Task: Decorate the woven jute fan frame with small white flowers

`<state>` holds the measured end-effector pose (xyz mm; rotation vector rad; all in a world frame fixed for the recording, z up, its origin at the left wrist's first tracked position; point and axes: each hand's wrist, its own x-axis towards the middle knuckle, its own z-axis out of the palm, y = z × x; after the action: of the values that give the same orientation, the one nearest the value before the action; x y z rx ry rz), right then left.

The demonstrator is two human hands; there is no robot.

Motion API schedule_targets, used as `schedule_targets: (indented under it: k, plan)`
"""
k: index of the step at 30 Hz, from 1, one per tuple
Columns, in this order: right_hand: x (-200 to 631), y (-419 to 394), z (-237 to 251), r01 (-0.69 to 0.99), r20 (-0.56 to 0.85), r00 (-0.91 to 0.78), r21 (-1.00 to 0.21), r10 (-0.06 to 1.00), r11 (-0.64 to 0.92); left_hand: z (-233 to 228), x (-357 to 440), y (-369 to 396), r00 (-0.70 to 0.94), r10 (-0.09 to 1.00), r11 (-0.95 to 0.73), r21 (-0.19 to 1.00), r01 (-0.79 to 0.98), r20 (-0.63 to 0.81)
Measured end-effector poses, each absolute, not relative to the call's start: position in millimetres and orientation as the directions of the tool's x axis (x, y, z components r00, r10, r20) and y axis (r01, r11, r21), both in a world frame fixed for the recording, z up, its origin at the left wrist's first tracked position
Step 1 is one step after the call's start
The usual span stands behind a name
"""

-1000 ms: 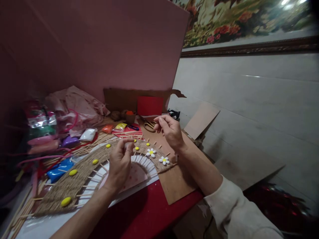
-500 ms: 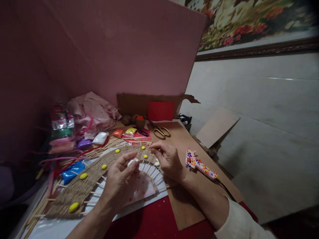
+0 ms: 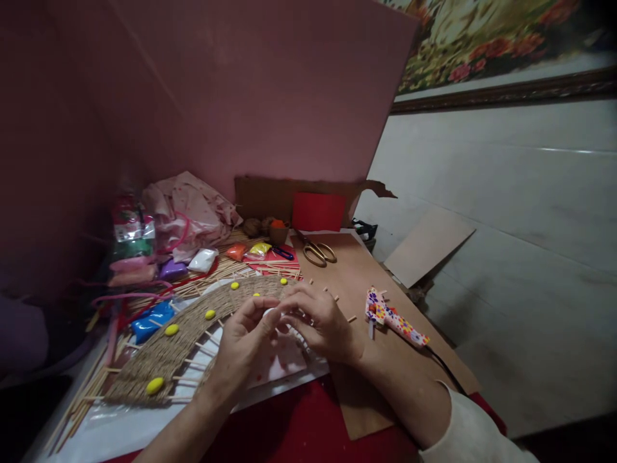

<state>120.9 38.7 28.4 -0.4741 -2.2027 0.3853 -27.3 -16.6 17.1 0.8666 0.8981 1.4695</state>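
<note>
White clay bit (image 3: 268, 313) pinched by both hands' fingers (image 3: 263, 319) above woven fan (image 3: 193, 325); glue gun (image 3: 393, 319) beside.

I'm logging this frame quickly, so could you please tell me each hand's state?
Left hand: fingers pinched on a small white piece.
Right hand: fingers curled; contents cannot be told.

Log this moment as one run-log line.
left hand: pinching white clay bit | right hand: at same bit | below: woven jute arc

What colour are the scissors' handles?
Gold, seen in the head view: the scissors lie on brown cardboard.
</note>
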Motion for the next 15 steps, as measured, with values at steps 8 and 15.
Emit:
schedule_targets:
  k: [8, 15]
  plan:
    - [124.2, 42.6, 28.9, 0.173, 0.636, -0.632, -0.441, 0.442, 0.881, 11.2, -30.5, -16.0, -0.065, 0.998, -0.022, 0.909, -0.417, -0.005]
    - [122.2, 43.7, 27.9, 0.106, 0.648, -0.61, -0.503, 0.455, 0.858, 11.2, -29.4, -13.6, -0.086, 0.996, -0.016, 0.906, -0.423, -0.022]
